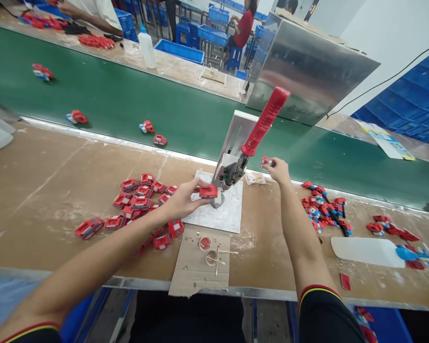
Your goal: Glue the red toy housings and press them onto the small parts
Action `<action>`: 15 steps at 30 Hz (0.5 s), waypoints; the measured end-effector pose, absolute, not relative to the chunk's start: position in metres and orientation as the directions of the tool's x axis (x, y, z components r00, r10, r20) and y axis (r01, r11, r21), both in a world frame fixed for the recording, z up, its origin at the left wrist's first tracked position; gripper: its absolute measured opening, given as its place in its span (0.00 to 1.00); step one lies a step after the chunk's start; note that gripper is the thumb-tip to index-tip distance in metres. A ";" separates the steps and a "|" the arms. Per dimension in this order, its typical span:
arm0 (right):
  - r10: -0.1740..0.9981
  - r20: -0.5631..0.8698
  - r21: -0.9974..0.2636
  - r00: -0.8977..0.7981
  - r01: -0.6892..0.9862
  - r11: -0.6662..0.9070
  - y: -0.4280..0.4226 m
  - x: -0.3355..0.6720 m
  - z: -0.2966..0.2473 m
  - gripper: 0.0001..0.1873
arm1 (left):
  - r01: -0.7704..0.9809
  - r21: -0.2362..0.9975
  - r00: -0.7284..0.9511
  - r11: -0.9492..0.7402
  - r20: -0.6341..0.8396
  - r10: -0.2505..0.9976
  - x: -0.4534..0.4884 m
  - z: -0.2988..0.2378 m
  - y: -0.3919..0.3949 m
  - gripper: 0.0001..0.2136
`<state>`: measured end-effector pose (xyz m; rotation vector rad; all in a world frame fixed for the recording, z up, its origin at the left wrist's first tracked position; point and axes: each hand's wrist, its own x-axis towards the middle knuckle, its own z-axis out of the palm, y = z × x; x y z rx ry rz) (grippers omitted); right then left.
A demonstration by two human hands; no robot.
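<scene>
My left hand (186, 200) pinches a red plastic part (209, 191) with a round hole in it, close to the foot of a hand press. The press has a long red lever handle (266, 121) and stands on a pale metal plate (230, 214). Off to the right, my right hand (279, 170) is closed on a small red and blue plastic piece (265, 163) at the edge of the belt. Left of the plate lies a pile of red and grey plastic parts (140, 202), partly covered by my left forearm.
A green conveyor belt (114, 105) carries several red parts. Cardboard (200, 281) holds small cups (205, 244) and cotton swabs. On the right are a red and blue pile (323, 207) and a lying squeeze bottle (366, 251). A co-worker's arm (89, 16) shows across the belt.
</scene>
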<state>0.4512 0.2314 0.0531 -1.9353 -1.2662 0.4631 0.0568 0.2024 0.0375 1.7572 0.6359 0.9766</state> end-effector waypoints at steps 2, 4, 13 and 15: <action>0.907 0.066 -0.692 0.417 0.674 -0.259 0.265 0.461 0.054 0.15 | 0.034 0.921 0.573 -0.389 0.301 0.762 0.074 0.031 0.212 0.12; 0.921 0.039 -0.641 0.387 0.717 -0.274 0.286 0.463 0.052 0.15 | 0.066 0.925 0.608 -0.375 0.261 0.750 0.085 0.027 0.216 0.11; 0.545 0.808 -0.508 0.223 0.733 0.454 0.250 0.399 0.149 0.29 | 0.053 0.916 0.617 -0.397 0.283 0.734 0.094 0.015 0.207 0.11; 0.454 0.888 -0.405 0.074 0.593 0.696 0.224 0.348 0.184 0.30 | 0.049 0.913 0.615 -0.404 0.291 0.733 0.096 0.013 0.206 0.10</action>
